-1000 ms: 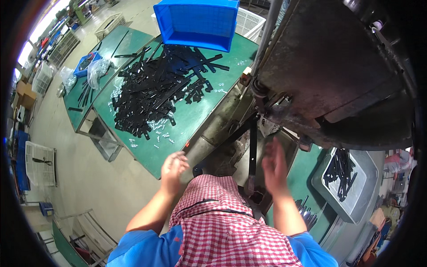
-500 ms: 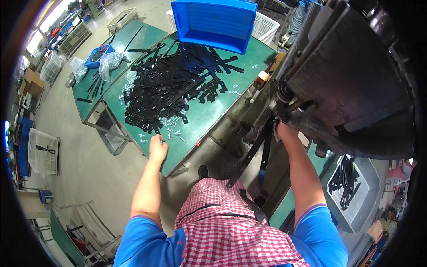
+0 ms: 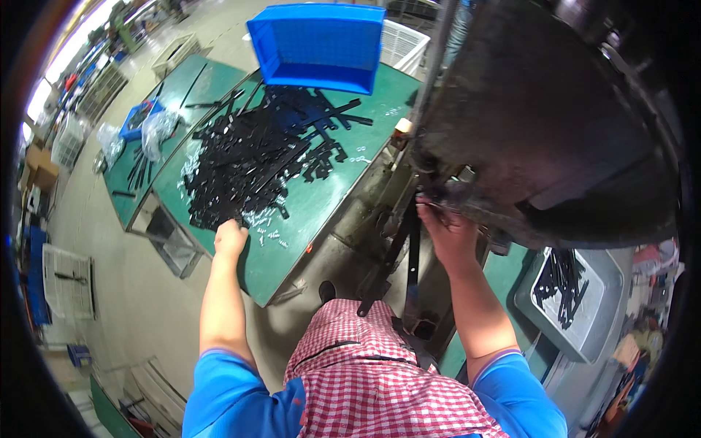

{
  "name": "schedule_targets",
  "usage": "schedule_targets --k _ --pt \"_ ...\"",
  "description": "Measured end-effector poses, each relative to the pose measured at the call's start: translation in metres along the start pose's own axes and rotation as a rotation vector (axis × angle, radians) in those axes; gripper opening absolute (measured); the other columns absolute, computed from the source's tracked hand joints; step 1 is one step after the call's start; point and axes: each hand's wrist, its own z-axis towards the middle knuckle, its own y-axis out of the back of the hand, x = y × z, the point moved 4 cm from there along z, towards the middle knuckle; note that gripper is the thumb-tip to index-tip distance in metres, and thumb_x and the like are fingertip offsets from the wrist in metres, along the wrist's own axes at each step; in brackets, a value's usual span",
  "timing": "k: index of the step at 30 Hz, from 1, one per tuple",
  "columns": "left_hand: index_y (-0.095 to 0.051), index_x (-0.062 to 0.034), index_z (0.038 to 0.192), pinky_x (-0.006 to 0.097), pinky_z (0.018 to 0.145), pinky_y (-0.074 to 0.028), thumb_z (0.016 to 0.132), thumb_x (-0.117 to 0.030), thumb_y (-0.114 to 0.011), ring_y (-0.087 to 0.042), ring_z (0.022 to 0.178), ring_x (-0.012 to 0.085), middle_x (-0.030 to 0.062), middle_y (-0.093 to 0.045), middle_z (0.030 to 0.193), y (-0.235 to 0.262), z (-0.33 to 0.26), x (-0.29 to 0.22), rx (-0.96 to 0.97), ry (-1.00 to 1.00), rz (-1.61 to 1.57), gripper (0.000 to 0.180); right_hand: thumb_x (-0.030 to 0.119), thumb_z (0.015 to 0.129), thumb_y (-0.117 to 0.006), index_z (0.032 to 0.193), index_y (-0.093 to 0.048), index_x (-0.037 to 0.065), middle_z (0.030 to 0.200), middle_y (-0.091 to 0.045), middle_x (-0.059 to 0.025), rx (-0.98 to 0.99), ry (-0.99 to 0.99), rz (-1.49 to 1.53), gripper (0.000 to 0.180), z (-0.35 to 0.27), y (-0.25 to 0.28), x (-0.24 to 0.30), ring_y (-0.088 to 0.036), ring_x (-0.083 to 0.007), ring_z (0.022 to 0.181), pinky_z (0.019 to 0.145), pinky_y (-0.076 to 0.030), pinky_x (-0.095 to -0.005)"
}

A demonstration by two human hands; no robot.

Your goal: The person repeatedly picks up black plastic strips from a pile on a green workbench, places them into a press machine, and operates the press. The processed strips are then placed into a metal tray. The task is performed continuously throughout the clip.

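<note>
My left hand (image 3: 231, 237) is closed at the near-left edge of a pile of flat black metal strips (image 3: 248, 153), beside small silvery parts (image 3: 272, 235) scattered on the green table. Whatever its fingers hold is hidden. My right hand (image 3: 449, 232) is raised under the dark head of a large machine (image 3: 526, 131). Its fingers are bent around the upper end of two long black metal strips (image 3: 394, 255), which hang down toward my apron and spread apart. The machine partly hides those fingertips.
A blue bin (image 3: 318, 51) lies tipped at the far side of the green table (image 3: 332, 193). At the right, a grey tray (image 3: 606, 292) holds more black strips. Plastic bags (image 3: 158, 133) rest on the farther table, and a white crate (image 3: 67, 281) stands on the floor at left.
The view has shifted, so the tables sit farther left and lower. My left hand stays closed at the pile's edge. My right hand has turned, its fingers pointing further up toward the machine.
</note>
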Motion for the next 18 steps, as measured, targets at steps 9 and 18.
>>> schedule_targets --k 9,18 --pt "-0.058 -0.0031 0.085 0.022 0.054 -0.038 0.080 -0.011 -0.062 -0.047 0.062 0.0057 -0.0022 -0.054 0.071 0.091 -0.096 -0.184 0.515 -0.387 -1.058 0.011 0.010 0.080 -0.068 0.091 -0.066 0.002 0.079 -0.066 -0.0046 -0.016 0.234 -0.515 0.014 0.009 -0.004 0.029 -0.062 -0.0107 0.076 0.066 -0.050 -0.0282" --pt "-0.058 0.0030 0.087 0.023 0.059 -0.039 0.077 -0.018 -0.063 -0.047 0.066 0.0075 0.0000 -0.056 0.074 0.112 -0.142 -0.227 0.658 -0.531 -1.052 0.023 0.015 0.079 -0.069 0.088 -0.063 0.004 0.076 -0.060 -0.0057 -0.001 0.166 -0.492 0.016 0.007 -0.003 -0.005 -0.057 -0.0154 0.071 0.064 -0.045 -0.0277"
